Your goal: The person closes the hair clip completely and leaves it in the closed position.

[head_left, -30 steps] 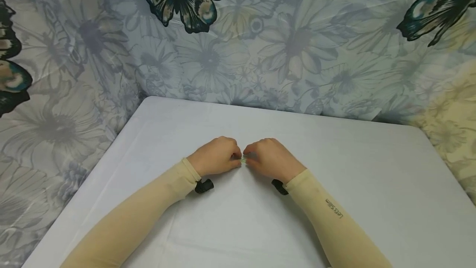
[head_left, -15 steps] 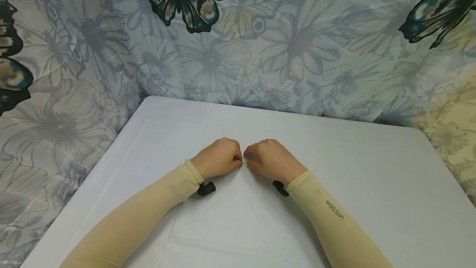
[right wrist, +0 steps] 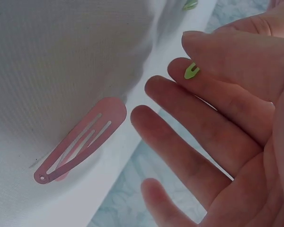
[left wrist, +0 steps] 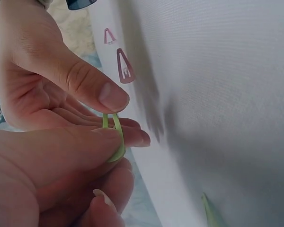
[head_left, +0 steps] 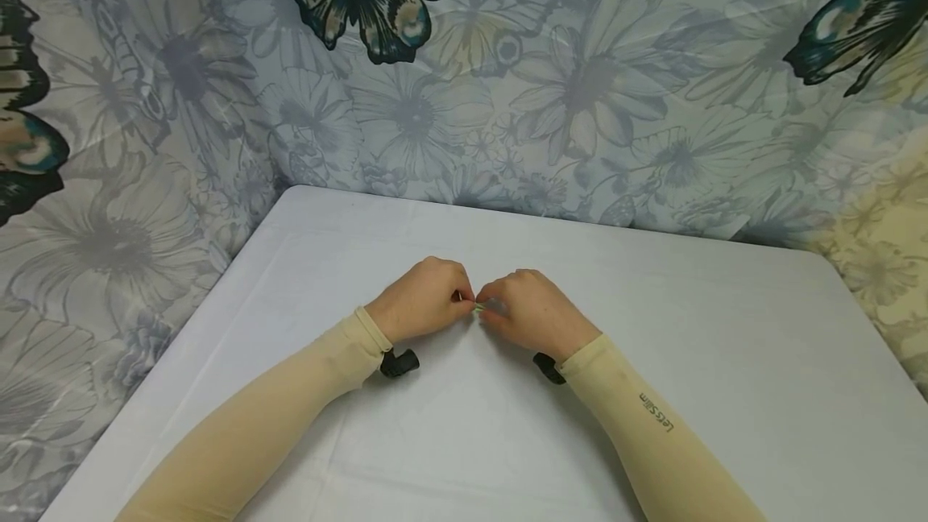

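left hand (head_left: 422,302) has risen slightly toward the far side since half a second ago; its fingertips now all but meet those of the right hand (head_left: 535,308), which keeps about the same place.

nearest: two cream sleeves (head_left: 261,417) enter from the lower edge of the head view, the right one marked with dark lettering (head_left: 656,412). a small black device (head_left: 400,363) shows below each wrist.

hands: both narrow. left thumb and fingers pinch a green hair clip (left wrist: 117,155); right thumb and forefinger pinch its other end, a small notched green tip showing between them. remaining right fingers are stretched out. clip is off the tabletop (head_left: 616,425), between the two hands, near the middle of the head view. cannot tell whether it is snapped or unsnapped.

tabletop: white. left wrist view has two pink hair clips (left wrist: 125,66) lying near each other, plus a green piece (left wrist: 211,213) cut off by the lower edge. right wrist view has a long pink clip (right wrist: 80,142); cannot tell if it is one of that pair.

farthest: pale flowered cloth (head_left: 413,143) behind, printed with large dark butterflies (head_left: 366,2).
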Tool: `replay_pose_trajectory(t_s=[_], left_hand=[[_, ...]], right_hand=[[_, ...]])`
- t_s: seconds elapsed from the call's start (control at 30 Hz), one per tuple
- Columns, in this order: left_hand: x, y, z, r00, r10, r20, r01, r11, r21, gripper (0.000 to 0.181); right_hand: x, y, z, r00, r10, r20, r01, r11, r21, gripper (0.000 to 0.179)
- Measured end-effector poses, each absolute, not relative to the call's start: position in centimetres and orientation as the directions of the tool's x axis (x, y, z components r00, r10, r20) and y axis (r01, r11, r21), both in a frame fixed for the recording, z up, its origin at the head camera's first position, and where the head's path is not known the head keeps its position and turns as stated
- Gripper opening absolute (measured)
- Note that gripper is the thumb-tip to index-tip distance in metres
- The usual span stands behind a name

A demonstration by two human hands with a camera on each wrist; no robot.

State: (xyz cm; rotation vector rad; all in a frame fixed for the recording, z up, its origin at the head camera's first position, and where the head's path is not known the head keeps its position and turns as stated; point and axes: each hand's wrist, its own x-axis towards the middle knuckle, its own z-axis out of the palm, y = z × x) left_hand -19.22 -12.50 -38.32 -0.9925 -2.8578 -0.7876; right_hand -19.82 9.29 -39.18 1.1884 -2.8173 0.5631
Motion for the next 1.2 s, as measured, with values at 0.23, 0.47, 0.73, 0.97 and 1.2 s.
replay_pose_trajectory(t_s=[0.23, 0.47, 0.73, 0.97, 1.2], left_hand=[[-19.22, -12.55, -38.13, -0.799, 0.583, 0.147, 0.579, 0.679, 0.451, 0.008], [-19.23, -12.60, -38.12, -0.779, 0.615, 0.123, 0.598, 0.669, 0.442, 0.010], [-19.43, -12.73, -38.19, -0.772, 0.628, 0.099, 0.606, 0.679, 0.414, 0.010], [-19.51, -12.84, -38.13, -0.762, 0.642, 0.086, 0.619, 0.682, 0.388, 0.010], [-19.43, -12.82, -37.99, -0.767, 0.639, 0.064, 0.609, 0.692, 0.389, 0.011]], right_hand=[[-19.84, 9.25, -39.25, -0.694, -0.692, 0.202, -0.715, 0.628, -0.307, 0.011], [-19.90, 9.17, -39.43, -0.681, -0.701, 0.210, -0.729, 0.623, -0.286, 0.011], [-19.93, 9.14, -39.52, -0.668, -0.706, 0.234, -0.743, 0.612, -0.273, 0.012], [-19.87, 9.10, -39.47, -0.671, -0.705, 0.231, -0.740, 0.611, -0.281, 0.014], [-19.78, 8.97, -39.38, -0.667, -0.707, 0.237, -0.745, 0.619, -0.248, 0.012]])
